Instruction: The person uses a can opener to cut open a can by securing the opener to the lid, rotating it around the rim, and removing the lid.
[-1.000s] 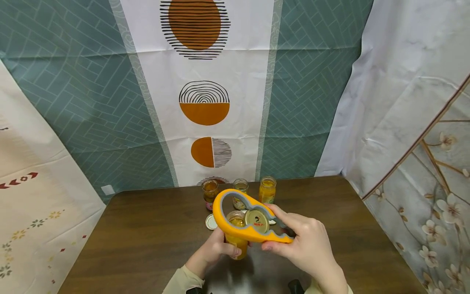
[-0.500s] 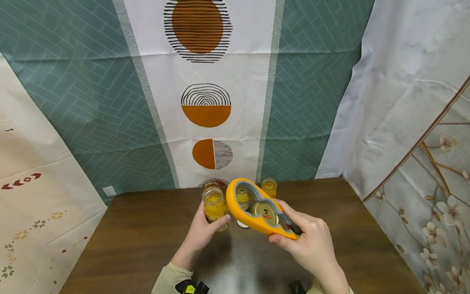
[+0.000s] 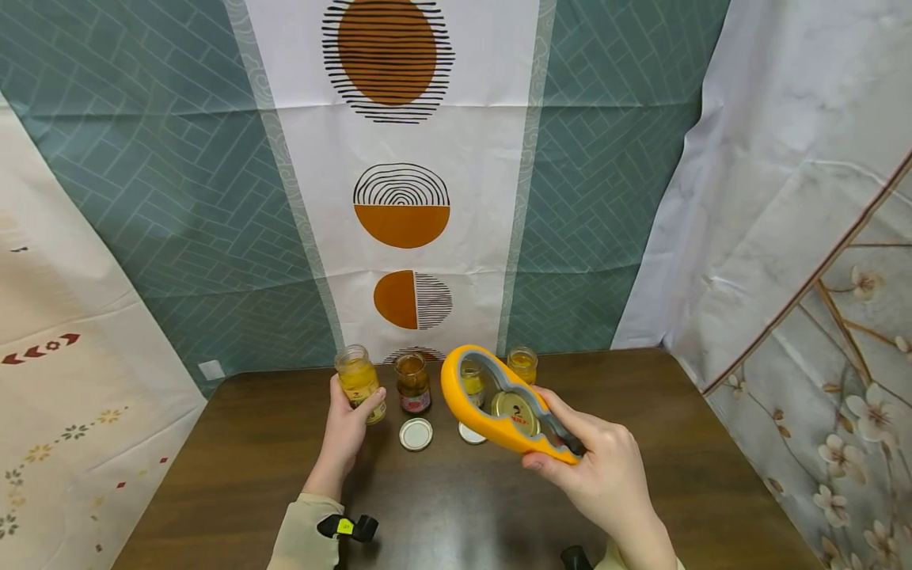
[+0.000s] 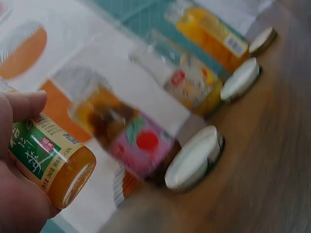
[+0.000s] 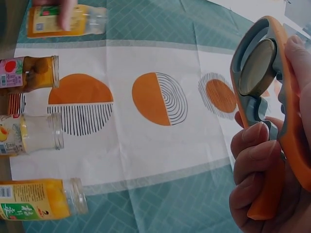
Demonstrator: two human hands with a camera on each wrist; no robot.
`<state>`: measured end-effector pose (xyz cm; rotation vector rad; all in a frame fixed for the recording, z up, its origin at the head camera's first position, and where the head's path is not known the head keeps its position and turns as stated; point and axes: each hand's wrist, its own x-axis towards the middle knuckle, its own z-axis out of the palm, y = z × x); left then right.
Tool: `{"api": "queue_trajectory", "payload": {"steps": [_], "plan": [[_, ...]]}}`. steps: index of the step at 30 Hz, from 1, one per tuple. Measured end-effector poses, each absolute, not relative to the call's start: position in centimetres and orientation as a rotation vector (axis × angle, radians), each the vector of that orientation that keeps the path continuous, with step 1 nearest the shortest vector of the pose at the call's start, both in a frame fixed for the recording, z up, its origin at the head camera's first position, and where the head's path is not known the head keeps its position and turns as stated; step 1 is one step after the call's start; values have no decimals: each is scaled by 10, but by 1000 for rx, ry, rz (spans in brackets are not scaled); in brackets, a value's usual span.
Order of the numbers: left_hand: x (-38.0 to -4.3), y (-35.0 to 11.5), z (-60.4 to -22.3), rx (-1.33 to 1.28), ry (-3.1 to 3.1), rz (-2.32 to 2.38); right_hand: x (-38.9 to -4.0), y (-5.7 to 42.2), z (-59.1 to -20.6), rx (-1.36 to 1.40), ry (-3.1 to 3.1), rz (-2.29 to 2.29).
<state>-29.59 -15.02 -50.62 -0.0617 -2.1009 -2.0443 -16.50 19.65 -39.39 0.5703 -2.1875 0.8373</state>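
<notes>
My left hand [image 3: 344, 431] grips an uncapped glass jar [image 3: 359, 380] of yellow-orange contents at the left of a row of jars. Its base shows above the table in the left wrist view, and the fingers wrap its green and cream label [image 4: 41, 150]. Over the table on the right, my right hand [image 3: 606, 455] holds an orange and grey jar opener [image 3: 492, 428] by its handles. A gold jar lid [image 3: 514, 412] sits between the opener's toothed grey inner edges. To the right of the left hand stands a jar with a pink label [image 3: 415, 400], also uncapped.
Behind the opener stand a jar with a pale label [image 4: 189, 82] and a yellow jar [image 3: 522, 364], both uncapped. Lids lie in front of the jars: one white-lined lid [image 3: 416, 435], another lid [image 3: 471, 433] and a third lid [image 4: 262, 41]. A patterned cloth [image 3: 470, 198] hangs behind the table.
My left hand has carried its jar from beneath the opener leftward, past the pink-labelled jar. My right hand has moved slightly right with the opener and lid.
</notes>
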Motion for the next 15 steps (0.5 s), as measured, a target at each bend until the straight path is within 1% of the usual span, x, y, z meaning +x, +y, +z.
{"api": "queue_trajectory", "payload": {"steps": [7,15], "plan": [[-311,-163,-529,11,-2102,-2077,-167,197,-393,567,-2187,832],[-317,-164,-545,44,-2136,-2061,-167,198,-396,555,-2214,842]]}}
